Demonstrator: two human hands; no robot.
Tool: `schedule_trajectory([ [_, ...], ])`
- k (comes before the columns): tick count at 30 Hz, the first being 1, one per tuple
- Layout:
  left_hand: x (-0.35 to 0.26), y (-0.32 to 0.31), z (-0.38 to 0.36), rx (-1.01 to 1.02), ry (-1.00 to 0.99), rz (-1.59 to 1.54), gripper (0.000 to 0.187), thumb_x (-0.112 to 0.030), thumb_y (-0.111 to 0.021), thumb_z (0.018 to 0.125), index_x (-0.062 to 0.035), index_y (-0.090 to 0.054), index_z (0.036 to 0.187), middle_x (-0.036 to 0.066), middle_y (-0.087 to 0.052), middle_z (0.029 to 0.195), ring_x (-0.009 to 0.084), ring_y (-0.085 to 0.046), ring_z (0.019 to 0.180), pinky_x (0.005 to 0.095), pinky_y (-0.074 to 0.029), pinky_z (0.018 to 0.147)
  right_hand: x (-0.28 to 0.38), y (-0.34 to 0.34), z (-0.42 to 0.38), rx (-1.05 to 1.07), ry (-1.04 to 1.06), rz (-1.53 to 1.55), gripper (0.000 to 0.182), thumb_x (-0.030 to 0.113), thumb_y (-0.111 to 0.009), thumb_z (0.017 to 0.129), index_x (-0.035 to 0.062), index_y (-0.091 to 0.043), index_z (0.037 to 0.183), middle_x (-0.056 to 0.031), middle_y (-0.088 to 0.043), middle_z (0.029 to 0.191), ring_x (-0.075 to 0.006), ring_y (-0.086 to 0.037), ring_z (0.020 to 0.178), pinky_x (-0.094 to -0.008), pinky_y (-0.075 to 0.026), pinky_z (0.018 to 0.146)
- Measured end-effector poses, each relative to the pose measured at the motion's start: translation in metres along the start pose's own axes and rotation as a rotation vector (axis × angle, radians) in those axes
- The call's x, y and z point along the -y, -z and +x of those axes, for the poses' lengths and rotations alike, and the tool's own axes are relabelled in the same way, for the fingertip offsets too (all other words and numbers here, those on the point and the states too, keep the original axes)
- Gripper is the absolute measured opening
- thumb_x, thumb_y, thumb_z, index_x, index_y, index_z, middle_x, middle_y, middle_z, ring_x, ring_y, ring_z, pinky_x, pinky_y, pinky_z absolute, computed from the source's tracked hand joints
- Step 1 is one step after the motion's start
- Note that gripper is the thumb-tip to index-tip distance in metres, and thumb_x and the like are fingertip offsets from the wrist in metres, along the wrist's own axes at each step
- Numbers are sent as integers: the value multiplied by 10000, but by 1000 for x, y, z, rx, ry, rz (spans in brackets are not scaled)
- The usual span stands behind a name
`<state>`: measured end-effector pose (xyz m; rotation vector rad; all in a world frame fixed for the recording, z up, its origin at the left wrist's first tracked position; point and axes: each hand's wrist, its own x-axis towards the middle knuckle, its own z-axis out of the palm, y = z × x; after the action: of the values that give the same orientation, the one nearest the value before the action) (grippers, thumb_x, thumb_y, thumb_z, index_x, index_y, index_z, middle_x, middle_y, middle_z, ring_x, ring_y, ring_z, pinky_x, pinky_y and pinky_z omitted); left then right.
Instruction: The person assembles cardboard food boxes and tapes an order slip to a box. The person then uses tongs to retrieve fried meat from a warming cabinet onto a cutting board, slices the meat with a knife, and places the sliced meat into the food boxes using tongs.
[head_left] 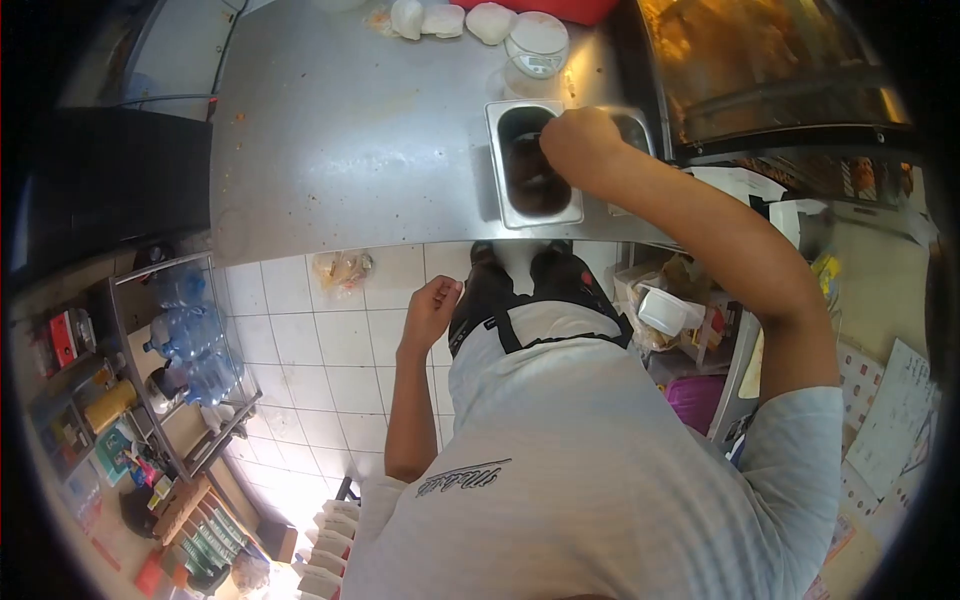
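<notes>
Above a steel pan [493,165] of dark liquid [535,180], my right hand [583,148] is closed in a fist at the pan's right rim. Whatever its fingers grip, if anything, is hidden behind the hand. A second steel pan [640,130] stands beside the first, partly covered by my wrist. My left hand [432,312] hangs low beside my thigh, over the tiled floor. It is empty, its fingers half curled and a little apart.
A steel counter [330,150] carries the pans, a white kitchen scale [538,45] and several white packets [443,20]. A glass-fronted cabinet [770,50] borders it at right. Below left, a rack [180,430] holds large water bottles [190,335]; a plastic bag [342,270] lies on the floor.
</notes>
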<state>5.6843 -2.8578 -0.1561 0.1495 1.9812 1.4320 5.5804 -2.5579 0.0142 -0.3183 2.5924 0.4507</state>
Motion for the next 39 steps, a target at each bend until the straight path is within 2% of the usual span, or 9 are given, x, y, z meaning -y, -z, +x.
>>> schedule_trajectory([
  [10,-2,-2,12,-9,-64,73,227,-196,-591,937,27,-614,907,43,-596,703,91,-519,648,238,-445,612,16,-29,-26,-70,-31,-35,107,129,-644,774,136,-742,815,-39,-702,849,-188,-691,846,-311,-540,656],
  [14,-3,-2,11,20,-47,71,233,-211,-587,939,19,-615,916,43,-606,720,95,-535,671,246,-449,634,25,-48,-40,-257,-94,31,127,115,-637,745,55,-698,839,-77,-656,853,-183,-670,809,-281,-539,600],
  [15,-6,-2,10,28,-47,82,235,-221,-581,941,10,-617,921,37,-607,728,94,-542,688,249,-451,650,25,-48,-44,-276,-89,-19,192,118,-637,732,11,-669,888,-81,-631,849,-181,-656,803,-258,-531,579],
  [18,-7,-5,12,26,-63,45,236,-223,-580,942,10,-618,924,39,-616,737,102,-548,692,260,-454,646,26,-46,-47,-240,-164,-26,207,117,-635,741,0,-659,909,-75,-630,859,-170,-651,815,-252,-531,584],
  [24,-26,-9,25,39,-77,56,234,-233,-584,941,-3,-625,935,40,-624,748,109,-556,704,269,-458,653,21,-58,-28,-317,-199,-125,104,116,-609,780,71,-624,872,-26,-614,778,-153,-669,747,-270,-533,557],
  [27,-33,-10,33,38,-122,86,239,-240,-589,938,-4,-628,935,43,-626,748,110,-562,711,272,-457,650,15,-45,-32,-181,-131,-80,109,113,-618,772,79,-652,870,-34,-631,815,-169,-674,800,-282,-541,597],
  [30,-35,-8,35,29,-150,89,243,-242,-595,935,-2,-629,933,45,-627,745,108,-565,710,271,-454,640,9,-46,-40,-279,-148,26,68,104,-622,767,81,-655,822,-53,-640,823,-191,-680,757,-292,-543,579],
  [34,-29,0,30,7,-188,131,243,-238,-604,929,4,-629,925,42,-625,739,105,-558,689,263,-450,631,-4,-31,-74,-366,-329,211,116,129,-605,800,55,-618,888,-80,-646,806,-227,-680,661,-317,-540,542],
  [39,-21,6,25,6,-125,115,246,-234,-597,937,8,-629,905,42,-613,713,100,-556,676,248,-453,625,-21,-16,-138,-384,-456,406,214,200,-612,851,38,-606,992,-110,-660,836,-254,-682,766,-339,-537,624],
])
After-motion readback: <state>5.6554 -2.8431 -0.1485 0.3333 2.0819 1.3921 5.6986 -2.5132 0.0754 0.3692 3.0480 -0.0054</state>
